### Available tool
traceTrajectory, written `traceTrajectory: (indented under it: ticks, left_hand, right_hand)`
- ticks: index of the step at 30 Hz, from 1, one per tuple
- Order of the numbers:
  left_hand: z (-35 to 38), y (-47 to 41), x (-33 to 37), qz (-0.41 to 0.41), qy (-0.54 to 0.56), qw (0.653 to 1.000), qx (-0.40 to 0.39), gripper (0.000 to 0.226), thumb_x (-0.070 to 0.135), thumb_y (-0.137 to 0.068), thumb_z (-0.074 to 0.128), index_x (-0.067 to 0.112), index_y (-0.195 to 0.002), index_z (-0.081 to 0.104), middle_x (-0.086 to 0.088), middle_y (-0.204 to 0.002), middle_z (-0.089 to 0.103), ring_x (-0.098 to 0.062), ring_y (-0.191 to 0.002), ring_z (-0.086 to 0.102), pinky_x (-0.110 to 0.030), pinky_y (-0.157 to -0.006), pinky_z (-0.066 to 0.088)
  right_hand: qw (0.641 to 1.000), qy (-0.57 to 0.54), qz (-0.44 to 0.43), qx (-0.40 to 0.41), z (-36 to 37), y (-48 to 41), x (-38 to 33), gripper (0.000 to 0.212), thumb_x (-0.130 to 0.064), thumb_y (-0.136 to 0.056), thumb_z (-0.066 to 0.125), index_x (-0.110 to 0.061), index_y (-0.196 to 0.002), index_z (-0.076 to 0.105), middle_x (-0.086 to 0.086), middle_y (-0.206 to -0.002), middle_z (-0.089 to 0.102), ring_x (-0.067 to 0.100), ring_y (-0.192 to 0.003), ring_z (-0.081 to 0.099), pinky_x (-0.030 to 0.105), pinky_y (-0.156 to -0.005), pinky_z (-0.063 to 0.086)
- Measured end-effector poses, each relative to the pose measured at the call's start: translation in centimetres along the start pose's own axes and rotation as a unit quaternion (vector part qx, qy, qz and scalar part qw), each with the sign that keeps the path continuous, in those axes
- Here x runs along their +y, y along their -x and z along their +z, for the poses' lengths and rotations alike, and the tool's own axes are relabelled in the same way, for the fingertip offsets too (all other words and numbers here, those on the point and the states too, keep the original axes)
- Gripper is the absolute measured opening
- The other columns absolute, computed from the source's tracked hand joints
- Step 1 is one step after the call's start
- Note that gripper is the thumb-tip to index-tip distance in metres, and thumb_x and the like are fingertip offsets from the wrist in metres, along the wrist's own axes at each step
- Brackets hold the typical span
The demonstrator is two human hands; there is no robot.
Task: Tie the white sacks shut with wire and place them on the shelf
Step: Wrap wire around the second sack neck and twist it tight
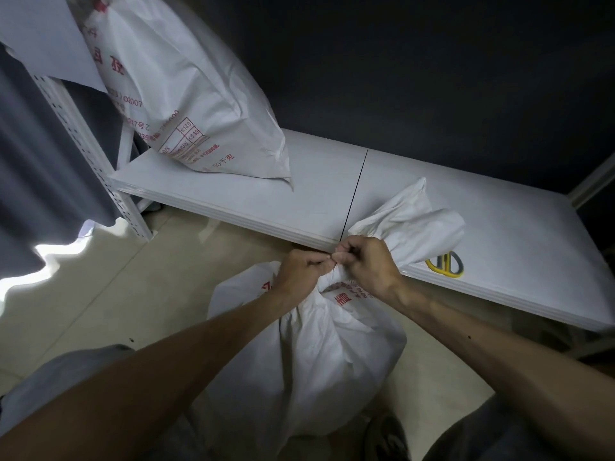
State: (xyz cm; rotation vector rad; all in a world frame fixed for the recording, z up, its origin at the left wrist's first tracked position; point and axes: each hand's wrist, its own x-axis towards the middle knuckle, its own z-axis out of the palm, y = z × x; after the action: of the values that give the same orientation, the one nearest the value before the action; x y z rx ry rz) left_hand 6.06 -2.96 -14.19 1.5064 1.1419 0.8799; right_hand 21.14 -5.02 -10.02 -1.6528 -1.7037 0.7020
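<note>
A white woven plastic sack with red print [309,354] stands just in front of the low white metal shelf [499,227]. At its gathered neck, the left hand [301,271] and right hand [366,264] both pinch a thin dark wire [354,194]. A 2nd printed white sack [186,94] leans on the shelf.

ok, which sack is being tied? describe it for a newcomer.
Find the low white shelf. On the floor before it stands the floor sack, neck bunched in the left hand and right hand. Unlike the shelf sack leaning there, it is gripped.
</note>
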Motion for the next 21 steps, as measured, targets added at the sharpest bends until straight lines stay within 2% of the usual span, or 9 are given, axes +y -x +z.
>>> traceTrajectory:
  ticks: [4,7,9,11,13,16,18,21]
  left_hand:
    - [0.1,-0.1,0.6,0.039,-0.026,0.998,0.037,0.028,0.01,-0.084,0.068,-0.005,-0.062,0.057,-0.003,-0.059,0.041,-0.009,-0.06,0.038,-0.029,-0.057,0.028]
    - [-0.2,-0.6,0.9,0.036,-0.018,0.998,0.057,0.029,0.008,-0.087,0.067,-0.007,-0.064,0.059,-0.002,-0.059,0.042,-0.01,-0.06,0.038,-0.028,-0.058,0.03]
    - [-0.6,-0.8,0.7,0.029,-0.012,0.997,0.068,0.027,0.009,-0.088,0.066,-0.009,-0.068,0.063,-0.003,-0.06,0.046,-0.011,-0.062,0.041,-0.028,-0.059,0.033]
    - [-0.9,-0.7,0.7,0.024,-0.002,0.996,0.081,0.02,0.007,-0.087,0.068,-0.008,-0.075,0.07,-0.005,-0.066,0.056,-0.012,-0.066,0.049,-0.028,-0.063,0.04]
    - [-0.9,-0.5,0.8,0.01,0.011,0.995,0.1,0.01,0.004,-0.083,0.072,-0.006,-0.084,0.074,-0.008,-0.073,0.065,-0.013,-0.068,0.058,-0.026,-0.067,0.049]
    - [-0.8,-0.2,1.1,-0.002,0.017,0.992,0.121,0.015,0.001,-0.079,0.076,-0.005,-0.092,0.075,-0.01,-0.08,0.072,0.003,-0.06,0.063,-0.01,-0.062,0.05]
    - [-0.8,-0.3,1.1,-0.005,0.019,0.992,0.127,0.015,0.001,-0.079,0.077,-0.004,-0.093,0.075,-0.008,-0.081,0.073,0.008,-0.058,0.062,-0.008,-0.06,0.049]
    - [-0.9,-0.3,1.2,-0.006,0.017,0.992,0.128,0.016,-0.002,-0.08,0.075,-0.005,-0.096,0.074,-0.012,-0.088,0.074,0.002,-0.065,0.065,-0.009,-0.064,0.052]
  right_hand:
    - [1.0,-0.003,-0.017,0.017,-0.2,0.1,-0.7,0.007,-0.003,-0.084,0.07,-0.005,-0.077,0.07,-0.002,-0.075,0.063,0.012,-0.077,0.057,0.018,-0.07,0.043]
    - [0.999,0.014,-0.025,0.033,-0.3,0.0,-1.4,0.006,-0.003,-0.084,0.071,-0.004,-0.077,0.071,0.0,-0.078,0.064,0.017,-0.086,0.058,0.023,-0.078,0.045]
    - [0.999,0.017,-0.029,0.033,-0.5,0.1,-1.9,0.007,-0.004,-0.083,0.072,-0.004,-0.076,0.071,-0.005,-0.076,0.061,0.017,-0.087,0.058,0.025,-0.08,0.046]
    - [0.999,0.029,-0.036,0.018,-0.7,0.2,-2.1,0.01,-0.006,-0.084,0.072,-0.007,-0.074,0.07,-0.011,-0.071,0.059,0.013,-0.083,0.056,0.026,-0.079,0.045]
    - [0.998,0.051,-0.032,-0.001,-0.6,0.3,-2.1,0.016,-0.009,-0.084,0.072,-0.012,-0.07,0.066,-0.016,-0.065,0.056,0.006,-0.076,0.053,0.03,-0.085,0.042]
    - [0.998,0.053,-0.005,-0.028,-0.5,0.1,-1.8,0.027,-0.011,-0.084,0.072,-0.026,-0.064,0.06,-0.019,-0.063,0.059,-0.006,-0.072,0.054,0.044,-0.102,0.039]
    - [0.999,0.036,0.008,-0.038,-0.5,0.0,-1.9,0.032,-0.01,-0.085,0.071,-0.031,-0.063,0.059,-0.017,-0.066,0.061,-0.002,-0.079,0.056,0.047,-0.105,0.039]
    - [0.998,0.056,0.008,-0.036,-0.6,0.0,-1.9,0.023,-0.014,-0.087,0.07,-0.025,-0.068,0.064,-0.01,-0.077,0.063,0.014,-0.098,0.054,0.037,-0.105,0.032]
